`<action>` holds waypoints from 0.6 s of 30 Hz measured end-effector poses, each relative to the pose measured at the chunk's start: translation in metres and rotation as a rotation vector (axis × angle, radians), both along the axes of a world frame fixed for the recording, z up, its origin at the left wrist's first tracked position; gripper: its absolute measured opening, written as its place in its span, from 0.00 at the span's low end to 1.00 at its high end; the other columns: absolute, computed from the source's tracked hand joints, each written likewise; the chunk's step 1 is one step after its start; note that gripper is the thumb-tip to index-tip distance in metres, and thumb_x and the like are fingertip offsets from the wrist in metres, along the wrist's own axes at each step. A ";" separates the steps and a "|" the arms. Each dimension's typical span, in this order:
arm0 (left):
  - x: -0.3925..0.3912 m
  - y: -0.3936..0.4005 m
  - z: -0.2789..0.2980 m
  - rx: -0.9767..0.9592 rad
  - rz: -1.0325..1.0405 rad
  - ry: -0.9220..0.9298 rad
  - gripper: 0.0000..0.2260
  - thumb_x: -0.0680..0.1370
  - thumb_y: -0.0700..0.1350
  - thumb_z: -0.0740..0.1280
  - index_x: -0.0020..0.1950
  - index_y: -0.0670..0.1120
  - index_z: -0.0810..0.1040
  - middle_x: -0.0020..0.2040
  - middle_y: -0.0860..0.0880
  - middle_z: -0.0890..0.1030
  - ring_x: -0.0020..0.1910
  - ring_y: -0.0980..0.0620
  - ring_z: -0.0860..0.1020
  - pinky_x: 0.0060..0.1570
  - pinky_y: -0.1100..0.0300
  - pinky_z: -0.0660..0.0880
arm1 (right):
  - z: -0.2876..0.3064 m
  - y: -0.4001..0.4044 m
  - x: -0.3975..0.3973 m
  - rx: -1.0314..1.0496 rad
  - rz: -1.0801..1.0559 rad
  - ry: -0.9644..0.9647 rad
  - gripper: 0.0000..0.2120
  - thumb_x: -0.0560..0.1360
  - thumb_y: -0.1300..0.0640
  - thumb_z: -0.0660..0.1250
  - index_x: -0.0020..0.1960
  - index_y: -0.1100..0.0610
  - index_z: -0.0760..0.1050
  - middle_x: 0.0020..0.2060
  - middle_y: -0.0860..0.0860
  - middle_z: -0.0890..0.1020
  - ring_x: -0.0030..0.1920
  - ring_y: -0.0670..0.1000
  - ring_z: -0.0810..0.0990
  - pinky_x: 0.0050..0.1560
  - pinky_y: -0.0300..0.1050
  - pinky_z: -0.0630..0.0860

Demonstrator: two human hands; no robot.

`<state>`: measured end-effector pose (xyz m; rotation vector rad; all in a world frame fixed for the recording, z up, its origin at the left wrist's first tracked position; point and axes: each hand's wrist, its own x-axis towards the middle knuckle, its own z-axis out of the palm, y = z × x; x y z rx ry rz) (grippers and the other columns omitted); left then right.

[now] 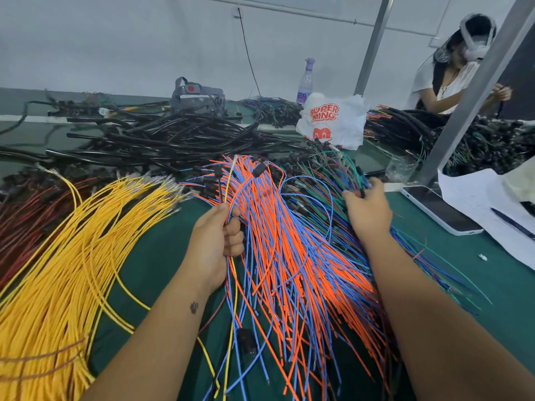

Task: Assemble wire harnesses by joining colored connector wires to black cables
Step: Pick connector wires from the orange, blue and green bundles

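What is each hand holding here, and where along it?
The left hand grips a few thin wires partway along. The right hand pinches something dark among the green and blue wires; unclear what.

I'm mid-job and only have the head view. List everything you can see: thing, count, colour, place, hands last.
yellow wires: big bundle, yellow, left on table
red wires: bundle, dark red, far left
orange and blue wires: big bundle, centre
green and blue wires: pile, right of centre
black cables: heap, black, behind the wires
plastic bag: one, white with red print, rear
bottle: one, purple, behind bag
phone: one, white, right
paper sheets: white, far right
table: green
left hand: grips a few wires
right hand: pinches something in the green and blue pile
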<state>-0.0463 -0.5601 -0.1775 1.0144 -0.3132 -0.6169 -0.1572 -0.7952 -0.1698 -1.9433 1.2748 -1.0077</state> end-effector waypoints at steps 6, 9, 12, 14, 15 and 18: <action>-0.002 0.001 0.003 -0.023 -0.020 0.011 0.15 0.85 0.44 0.51 0.41 0.44 0.69 0.23 0.55 0.59 0.20 0.60 0.54 0.19 0.68 0.51 | 0.032 -0.007 -0.002 0.141 0.203 0.058 0.09 0.77 0.57 0.65 0.38 0.59 0.76 0.29 0.56 0.70 0.31 0.52 0.65 0.35 0.45 0.62; -0.002 0.004 0.001 -0.015 -0.010 -0.001 0.15 0.85 0.44 0.51 0.40 0.44 0.68 0.23 0.55 0.61 0.20 0.60 0.55 0.19 0.69 0.53 | 0.061 -0.004 -0.004 0.120 0.229 -0.165 0.09 0.81 0.61 0.59 0.43 0.59 0.73 0.30 0.55 0.72 0.24 0.49 0.68 0.25 0.37 0.64; -0.003 0.005 0.002 0.008 -0.002 -0.012 0.16 0.85 0.44 0.51 0.39 0.45 0.67 0.23 0.55 0.61 0.20 0.59 0.56 0.18 0.68 0.54 | 0.101 0.001 -0.009 -0.069 0.122 -0.366 0.14 0.80 0.60 0.58 0.37 0.53 0.69 0.29 0.51 0.71 0.26 0.47 0.67 0.29 0.43 0.64; -0.004 0.004 0.003 0.023 0.014 -0.014 0.15 0.85 0.44 0.51 0.39 0.45 0.67 0.23 0.55 0.61 0.20 0.59 0.55 0.19 0.68 0.54 | 0.128 0.008 -0.008 -0.190 0.073 -0.488 0.14 0.79 0.59 0.58 0.35 0.51 0.68 0.31 0.50 0.71 0.31 0.48 0.66 0.35 0.46 0.62; -0.004 0.004 0.004 0.027 0.024 -0.012 0.15 0.85 0.44 0.51 0.39 0.46 0.67 0.23 0.55 0.61 0.20 0.59 0.55 0.19 0.69 0.53 | 0.138 0.013 -0.006 -0.218 0.081 -0.530 0.13 0.78 0.59 0.58 0.35 0.50 0.68 0.33 0.50 0.73 0.32 0.49 0.67 0.36 0.45 0.62; -0.007 0.004 0.006 0.047 0.034 -0.039 0.15 0.85 0.44 0.51 0.39 0.45 0.67 0.23 0.55 0.61 0.19 0.59 0.56 0.18 0.69 0.55 | 0.141 0.028 0.004 -0.246 0.190 -0.406 0.10 0.78 0.58 0.59 0.38 0.52 0.72 0.31 0.48 0.74 0.31 0.48 0.69 0.33 0.42 0.63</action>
